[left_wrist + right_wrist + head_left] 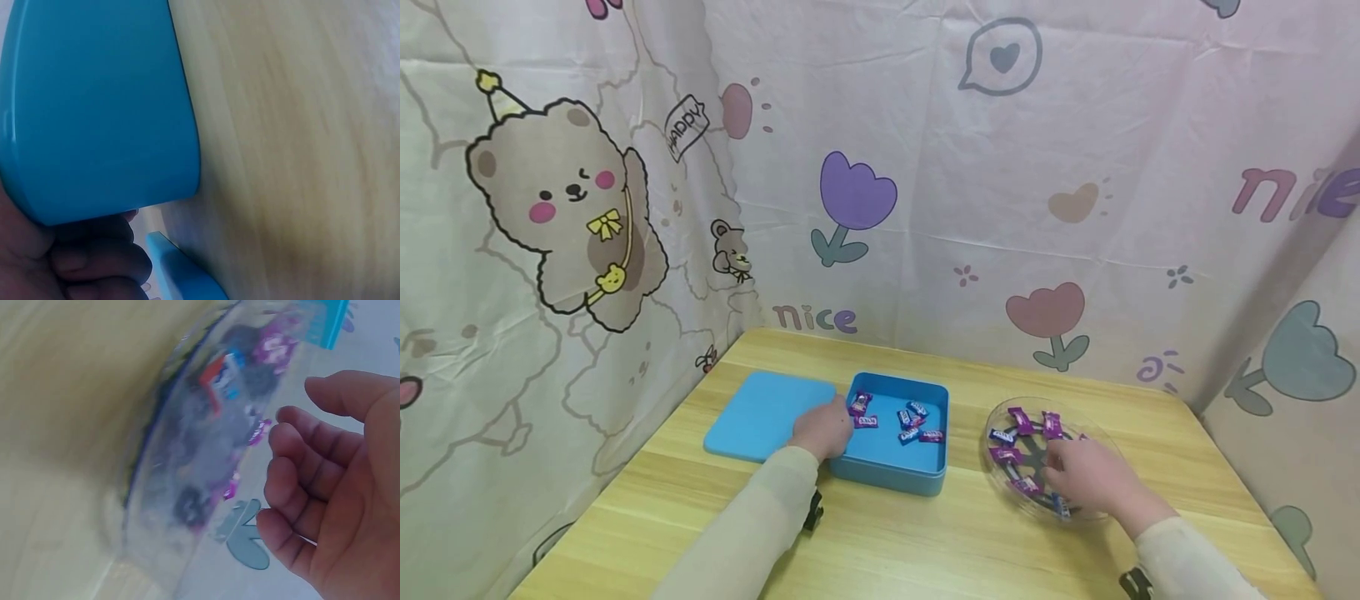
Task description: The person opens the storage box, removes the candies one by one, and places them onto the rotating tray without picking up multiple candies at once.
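Note:
A blue rectangular box (887, 477) stands on the table with several purple and blue wrapped candies (932, 436) inside. My left hand (823, 429) grips its left wall, and in the left wrist view curled fingers (103, 259) press against the box's side (100, 112). To the right, a clear round dish (1000, 490) holds several wrapped candies (1019, 421) around its edge. My right hand (1090, 475) hovers over the dish's right part. Its fingers (312, 450) are loosely bent with a gap to the thumb, and nothing shows between them in the right wrist view.
A flat blue lid (763, 412) lies on the wooden table (910, 542), just left of the box. Patterned cloth (925, 275) hangs behind the table and along both sides. Bare table separates the box and the dish.

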`<state>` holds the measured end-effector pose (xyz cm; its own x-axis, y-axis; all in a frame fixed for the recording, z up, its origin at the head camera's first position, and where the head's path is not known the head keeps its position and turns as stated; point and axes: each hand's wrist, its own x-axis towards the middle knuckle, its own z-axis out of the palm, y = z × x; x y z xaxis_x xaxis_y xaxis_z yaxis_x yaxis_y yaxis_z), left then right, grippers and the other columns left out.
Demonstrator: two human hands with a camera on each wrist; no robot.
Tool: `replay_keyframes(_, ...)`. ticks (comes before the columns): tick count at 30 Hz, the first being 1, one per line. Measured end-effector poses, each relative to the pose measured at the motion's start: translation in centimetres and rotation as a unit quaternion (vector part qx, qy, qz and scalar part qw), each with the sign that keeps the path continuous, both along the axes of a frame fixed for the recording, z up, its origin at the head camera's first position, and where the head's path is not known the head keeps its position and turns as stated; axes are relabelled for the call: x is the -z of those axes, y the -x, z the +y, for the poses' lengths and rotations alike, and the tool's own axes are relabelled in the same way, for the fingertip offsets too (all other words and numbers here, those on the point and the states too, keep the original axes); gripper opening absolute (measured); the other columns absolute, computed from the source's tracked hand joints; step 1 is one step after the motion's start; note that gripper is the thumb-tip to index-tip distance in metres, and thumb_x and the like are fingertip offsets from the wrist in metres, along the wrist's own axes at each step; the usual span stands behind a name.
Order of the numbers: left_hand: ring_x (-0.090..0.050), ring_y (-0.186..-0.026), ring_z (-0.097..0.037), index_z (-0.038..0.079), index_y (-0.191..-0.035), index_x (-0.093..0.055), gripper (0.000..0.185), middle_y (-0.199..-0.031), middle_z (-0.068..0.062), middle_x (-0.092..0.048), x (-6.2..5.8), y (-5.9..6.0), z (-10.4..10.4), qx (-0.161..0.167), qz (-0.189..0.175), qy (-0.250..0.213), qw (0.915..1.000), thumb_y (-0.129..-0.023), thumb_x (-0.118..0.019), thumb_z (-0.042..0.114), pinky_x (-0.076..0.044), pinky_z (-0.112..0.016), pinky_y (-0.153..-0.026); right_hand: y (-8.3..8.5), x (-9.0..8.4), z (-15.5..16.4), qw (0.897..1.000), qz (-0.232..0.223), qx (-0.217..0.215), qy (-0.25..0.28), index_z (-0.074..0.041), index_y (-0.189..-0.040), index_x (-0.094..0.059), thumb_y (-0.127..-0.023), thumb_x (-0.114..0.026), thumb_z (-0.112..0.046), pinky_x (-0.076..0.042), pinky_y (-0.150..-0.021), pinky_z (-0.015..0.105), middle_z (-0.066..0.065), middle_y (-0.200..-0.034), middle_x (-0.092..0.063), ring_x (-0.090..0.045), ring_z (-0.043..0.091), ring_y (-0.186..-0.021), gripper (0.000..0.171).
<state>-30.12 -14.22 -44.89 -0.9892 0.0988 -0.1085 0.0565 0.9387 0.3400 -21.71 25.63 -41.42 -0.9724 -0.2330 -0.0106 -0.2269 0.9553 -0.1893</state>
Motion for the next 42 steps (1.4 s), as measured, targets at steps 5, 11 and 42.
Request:
replay_keyframes(5,-0.056,-0.089,-0.028,-0.004,-0.152,-0.036,0.054,-0.134,-0.021,-0.059,-0.4,0.1,0.0,-0.002,-0.006,-0.001,1.0,-0.105,-0.046,0.019,-0.052,-0.046,-0.074,0.6,-1.0,-1.8,1.0,0.001,-0.007,0.022,-0.021,-0.09,-0.067,-0.093,-0.068,-0.025,-0.048,-0.059,0.035,-0.012,-0.072,-0.058,-0.053,0.01,-0.062,0.005)
replay_keyframes(11,-0.057,-0.092,-0.027,-0.005,-0.152,-0.037,0.053,-0.137,-0.021,-0.058,-0.4,-0.1,0.0,0.004,-0.004,-0.001,1.0,-0.105,-0.046,0.019,-0.053,-0.047,-0.077,1.6,-1.3,-4.9,0.999,0.021,-0.024,0.038,-0.023,-0.091,-0.067,-0.093,-0.07,-0.026,-0.046,-0.059,0.033,-0.012,-0.071,-0.056,-0.052,0.01,-0.062,0.005)
replay_keyframes(42,-0.058,-0.097,-0.028,-0.007,-0.151,-0.038,0.053,-0.141,-0.022,-0.055,0.2,0.0,-0.1,0.007,0.01,-0.013,0.9998,-0.104,-0.047,0.018,-0.052,-0.056,-0.088,7.7,3.6,-18.5,0.992,0.073,-0.103,-0.03,-0.013,-0.106,-0.073,-0.095,-0.069,-0.021,-0.054,-0.085,0.041,0.0,-0.09,-0.067,-0.058,0.02,-0.085,0.014)
